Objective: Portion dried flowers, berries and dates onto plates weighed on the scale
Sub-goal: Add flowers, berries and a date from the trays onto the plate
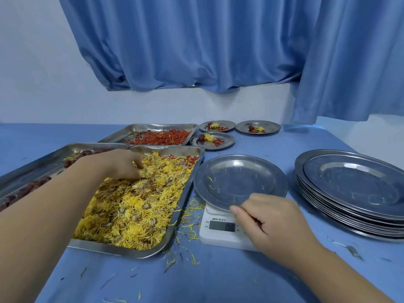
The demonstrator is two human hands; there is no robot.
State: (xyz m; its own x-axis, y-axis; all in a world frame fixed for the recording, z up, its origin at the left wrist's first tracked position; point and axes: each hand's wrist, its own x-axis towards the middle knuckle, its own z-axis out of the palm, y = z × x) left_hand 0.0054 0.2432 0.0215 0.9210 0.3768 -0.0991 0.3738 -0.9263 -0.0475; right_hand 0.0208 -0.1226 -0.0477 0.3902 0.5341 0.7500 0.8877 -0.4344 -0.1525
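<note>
Three trays (135,253), one scale (218,239), roughly twelve plates (240,171)

Plate (236,178) on scale (218,228), flower tray (187,193) left, plate stack (349,186) right.

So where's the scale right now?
In the head view the white scale sits right of centre, under the empty plate, between the flower tray and the plate stack, partly behind the right hand.
</note>
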